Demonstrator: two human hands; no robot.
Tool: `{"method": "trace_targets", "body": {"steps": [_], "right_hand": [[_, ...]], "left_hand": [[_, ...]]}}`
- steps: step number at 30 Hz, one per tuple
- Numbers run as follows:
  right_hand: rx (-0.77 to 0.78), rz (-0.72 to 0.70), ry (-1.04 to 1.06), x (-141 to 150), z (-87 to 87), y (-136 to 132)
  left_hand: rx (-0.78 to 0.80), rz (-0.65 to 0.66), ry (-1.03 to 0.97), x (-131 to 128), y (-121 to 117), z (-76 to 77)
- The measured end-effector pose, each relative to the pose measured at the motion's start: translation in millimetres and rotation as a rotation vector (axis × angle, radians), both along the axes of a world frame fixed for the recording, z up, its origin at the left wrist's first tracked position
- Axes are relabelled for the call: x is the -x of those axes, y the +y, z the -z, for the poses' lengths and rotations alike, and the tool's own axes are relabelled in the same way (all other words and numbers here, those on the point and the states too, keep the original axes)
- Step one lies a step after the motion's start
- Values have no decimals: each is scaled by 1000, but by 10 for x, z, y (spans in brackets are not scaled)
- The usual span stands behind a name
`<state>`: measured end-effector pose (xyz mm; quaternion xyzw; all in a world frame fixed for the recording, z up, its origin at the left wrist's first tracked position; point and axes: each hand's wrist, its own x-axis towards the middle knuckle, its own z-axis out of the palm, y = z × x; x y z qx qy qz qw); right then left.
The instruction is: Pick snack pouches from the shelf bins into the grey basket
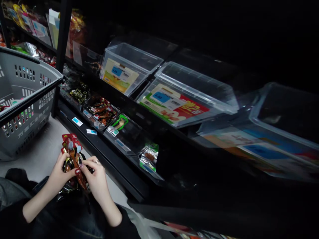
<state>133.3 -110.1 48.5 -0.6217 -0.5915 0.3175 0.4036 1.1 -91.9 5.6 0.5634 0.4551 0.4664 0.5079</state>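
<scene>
Between my two hands, above my lap, is a bunch of shiny snack packets (pixel 74 152) in red, brown and black-gold wrapping. My left hand (pixel 61 171) grips the bunch from its left side, thumb across the front. On the right side, my right hand (pixel 94 172) pinches the packets between thumb and fingers. How many packets there are cannot be made out. Similar red-brown packets (pixel 101 109) lie in a clear bin on the low shelf ahead, beside black-gold packets (pixel 79 93).
A grey shopping basket (pixel 47 99) with a black handle stands at the left. Along the black shelf (pixel 112 156) lie a green-edged packet (pixel 121 122) and a silver-green packet (pixel 149 156). Clear plastic bins (pixel 199 86) with price labels sit above. Loose price tags (pixel 77 121) rest on the shelf's front edge.
</scene>
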Motion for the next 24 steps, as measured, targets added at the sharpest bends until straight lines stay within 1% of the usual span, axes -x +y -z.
{"method": "trace_targets", "body": {"steps": [2,4,7,10,13,16,18,21,24], "right_hand": [[-24,-77,12,-12,-31,-21],[-17,-164,43,-30,-66,-43],[67,-232,121,-26,-82,-70],[141,-204,168,1,-55,-65],[223,-172,315,-14,-37,-28],[288,-168,493,-79,-42,14],[316,-168,549,-124,-41,33],[314,-159,516,-155,-22,44],[307,-197,451,-136,-11,37]], "left_hand": [[-16,-27,17,5,4,4],[-24,-76,55,12,12,11],[-9,-148,124,23,30,34],[-60,-171,140,30,44,69],[-113,-196,103,28,47,107],[-69,-217,49,20,46,115],[-45,-174,41,16,45,89],[-37,-99,58,12,38,40],[0,-100,63,4,28,34]]}}
